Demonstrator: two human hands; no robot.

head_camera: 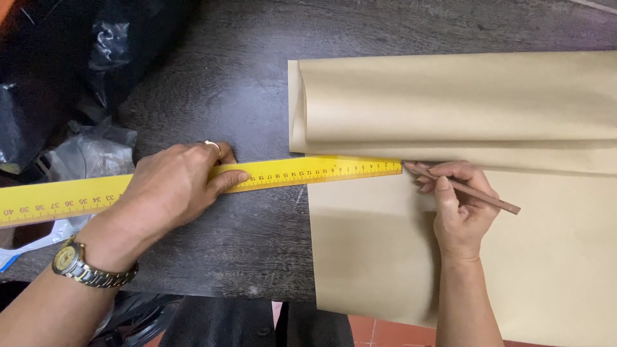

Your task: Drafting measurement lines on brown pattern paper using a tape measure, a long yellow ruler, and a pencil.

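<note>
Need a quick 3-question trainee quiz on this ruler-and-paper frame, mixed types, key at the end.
1. True or false: the left hand presses the yellow ruler flat on the dark table.
2. Multiple choice: where is the pencil tip? A) at the ruler's end, on the brown paper; B) on the bare table; C) lifted well above the paper.
3. Fill in: the far part of the paper is ____ over itself, in a soft fold.

Key:
1. True.
2. A; the right hand has the pencil in a writing grip.
3. Curled (rolled).
</note>
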